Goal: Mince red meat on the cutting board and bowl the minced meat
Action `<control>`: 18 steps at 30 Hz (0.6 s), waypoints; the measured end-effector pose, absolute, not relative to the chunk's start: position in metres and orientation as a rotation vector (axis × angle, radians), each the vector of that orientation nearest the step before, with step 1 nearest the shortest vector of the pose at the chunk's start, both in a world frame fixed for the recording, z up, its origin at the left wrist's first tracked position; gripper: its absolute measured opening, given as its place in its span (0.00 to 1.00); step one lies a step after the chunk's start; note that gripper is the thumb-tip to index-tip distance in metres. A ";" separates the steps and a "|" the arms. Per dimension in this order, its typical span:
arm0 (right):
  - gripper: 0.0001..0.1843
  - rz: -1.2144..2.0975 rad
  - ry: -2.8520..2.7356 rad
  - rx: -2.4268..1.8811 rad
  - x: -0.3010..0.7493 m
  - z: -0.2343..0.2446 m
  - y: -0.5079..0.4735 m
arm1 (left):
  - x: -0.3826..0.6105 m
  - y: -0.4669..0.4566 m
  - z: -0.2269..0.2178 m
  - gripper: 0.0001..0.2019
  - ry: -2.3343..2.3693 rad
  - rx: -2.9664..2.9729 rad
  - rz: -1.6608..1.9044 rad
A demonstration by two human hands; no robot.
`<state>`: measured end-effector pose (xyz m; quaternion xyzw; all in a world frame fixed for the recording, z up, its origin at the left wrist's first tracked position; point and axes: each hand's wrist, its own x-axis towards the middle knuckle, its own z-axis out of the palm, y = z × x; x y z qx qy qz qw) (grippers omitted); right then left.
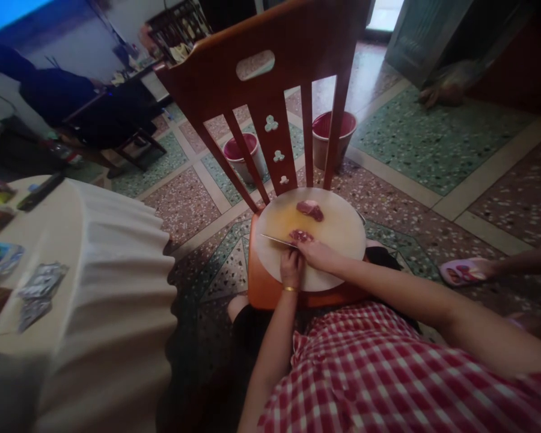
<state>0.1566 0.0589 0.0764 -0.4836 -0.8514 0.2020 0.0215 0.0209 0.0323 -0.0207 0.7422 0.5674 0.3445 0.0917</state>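
A round pale cutting board (338, 225) lies on the seat of a wooden chair (261, 288) in front of me. Two pieces of raw red meat are on it: one near the far side (310, 210), one near my hands (300, 235). My left hand (292, 269), with a gold bracelet at the wrist, is closed around the handle of a knife (277, 240) whose blade points left across the board. My right hand (319, 254) lies with its fingers pressed on the near piece of meat, right beside the blade.
The chair's slatted back (270, 84) rises behind the board. Two pink buckets (242, 151) (334, 129) stand on the tiled floor beyond it. A table with a white cloth (112, 282) and small packets is at left. A foot in a pink slipper (462, 272) is at right.
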 end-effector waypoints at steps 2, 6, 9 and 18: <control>0.29 0.647 -2.645 -1.508 0.165 0.074 0.057 | 0.021 0.032 -0.019 0.09 1.697 2.187 1.033; 0.29 0.703 -2.673 -1.688 0.195 0.072 0.046 | 0.022 0.031 -0.016 0.09 1.656 2.147 1.124; 0.28 0.671 -2.666 -1.710 0.204 0.075 0.037 | 0.021 0.031 -0.014 0.09 1.633 2.128 1.166; 0.25 0.637 -2.672 -1.604 0.165 0.089 0.040 | 0.016 0.033 -0.025 0.12 1.634 2.167 1.054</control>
